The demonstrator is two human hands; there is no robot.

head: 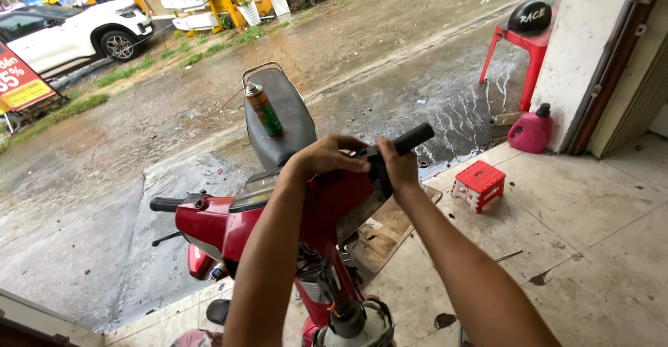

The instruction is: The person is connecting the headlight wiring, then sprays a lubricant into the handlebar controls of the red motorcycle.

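Observation:
A red motorbike [209,225] stands in front of me, its handlebar cover facing up. My left hand [327,157] rests on top of the red handlebar cover, fingers curled over its edge. Beside the black right grip [412,139], my right hand [400,168] is closed on the black switch housing. The black left grip [167,204] sticks out at the left, untouched. A green spray can [264,109] lies on the black seat [282,121] beyond my hands.
A small red plastic stool [479,183] stands on the tiled floor at the right. A pink jug [531,131] sits by the wall. A black helmet [530,16] lies on a red stool [529,44]. Wet road and a white car [76,34] lie beyond.

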